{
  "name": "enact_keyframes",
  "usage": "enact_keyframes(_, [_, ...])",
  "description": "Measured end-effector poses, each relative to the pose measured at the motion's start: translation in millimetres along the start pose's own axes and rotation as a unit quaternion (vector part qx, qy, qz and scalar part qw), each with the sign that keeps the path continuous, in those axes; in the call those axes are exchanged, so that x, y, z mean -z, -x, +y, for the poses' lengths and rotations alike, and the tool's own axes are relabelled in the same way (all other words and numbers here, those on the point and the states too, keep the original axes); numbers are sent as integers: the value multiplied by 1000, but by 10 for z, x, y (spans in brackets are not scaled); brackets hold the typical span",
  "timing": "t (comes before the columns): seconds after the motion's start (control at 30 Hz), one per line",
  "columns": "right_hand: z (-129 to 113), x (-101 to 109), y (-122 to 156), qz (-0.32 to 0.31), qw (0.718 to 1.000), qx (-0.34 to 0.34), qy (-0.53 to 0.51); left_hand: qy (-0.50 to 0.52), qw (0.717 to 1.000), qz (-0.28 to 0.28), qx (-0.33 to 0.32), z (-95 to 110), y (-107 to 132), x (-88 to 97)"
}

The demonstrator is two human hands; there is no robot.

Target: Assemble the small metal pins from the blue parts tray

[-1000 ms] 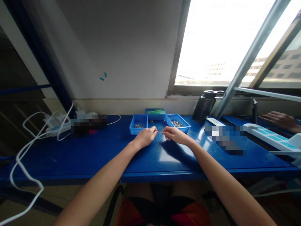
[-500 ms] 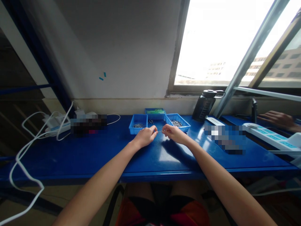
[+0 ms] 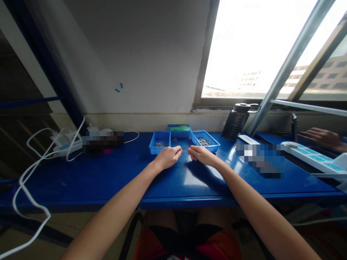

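My left hand (image 3: 168, 157) and my right hand (image 3: 201, 155) meet over the blue bench (image 3: 108, 177), both pinched on a thin metal pin (image 3: 184, 151) that spans the small gap between their fingertips. Just behind them stand three small blue trays: the left tray (image 3: 159, 142) and the right tray (image 3: 204, 141) hold several small metal parts, and the back tray (image 3: 179, 130) holds something green. A few loose metal parts (image 3: 174, 140) lie between the trays.
A dark water bottle (image 3: 235, 121) stands at the back right by a slanted metal post (image 3: 287, 65). White cables and a power strip (image 3: 65, 144) lie at the left. Another power strip (image 3: 311, 159) lies at the right, beyond it another person's hand (image 3: 321, 138).
Almost nothing differs. My hands keep their pinch on the pin at the same spot, with only slight shifts of the fingers.
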State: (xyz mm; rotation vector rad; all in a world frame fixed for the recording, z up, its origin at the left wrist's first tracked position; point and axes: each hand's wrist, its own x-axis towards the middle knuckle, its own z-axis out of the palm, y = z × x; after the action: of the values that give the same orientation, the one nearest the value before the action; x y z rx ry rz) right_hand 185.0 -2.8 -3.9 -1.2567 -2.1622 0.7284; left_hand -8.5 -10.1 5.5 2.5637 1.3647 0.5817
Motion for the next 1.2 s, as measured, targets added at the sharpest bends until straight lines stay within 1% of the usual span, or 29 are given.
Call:
enact_keyframes(0.17, [-39,11,15,15,1000,15,23,-5,1000,-3,6,-16,1,0])
enact_keyframes(0.33, [-32,5,18,-2,1000,13,13,-4,1000,-7,5,-25,-1,-9])
enact_keyframes(0.5, [1,-7,13,-20,1000,5,-6,-9,1000,-12,23,5,9,1])
enact_keyframes(0.6, [7,-12,9,-29,1000,2,-1,-9,1000,-15,11,4,9,1])
enact_keyframes(0.63, [4,-12,9,-23,1000,3,2,-9,1000,-16,4,1,8,0])
enact_keyframes(0.7, [-9,-9,11,7,1000,13,5,-11,1000,-17,-1,-4,7,-1])
enact_keyframes(0.77, [-31,0,19,40,999,26,12,-15,1000,-20,7,-3,7,0])
enact_keyframes(0.8, [-46,6,24,47,998,33,18,-16,1000,-23,13,1,8,2])
enact_keyframes(0.87, [-79,20,36,37,997,53,35,-17,999,-30,19,9,11,5])
enact_keyframes(0.97, [-132,32,54,1,996,75,50,-17,999,-38,20,13,12,4])
enact_keyframes(1.1, [-182,25,71,-17,995,77,53,-22,999,-31,19,-17,5,-11])
enact_keyframes(1.2, [-184,17,71,-17,997,69,43,-20,999,-19,23,-51,-5,-26])
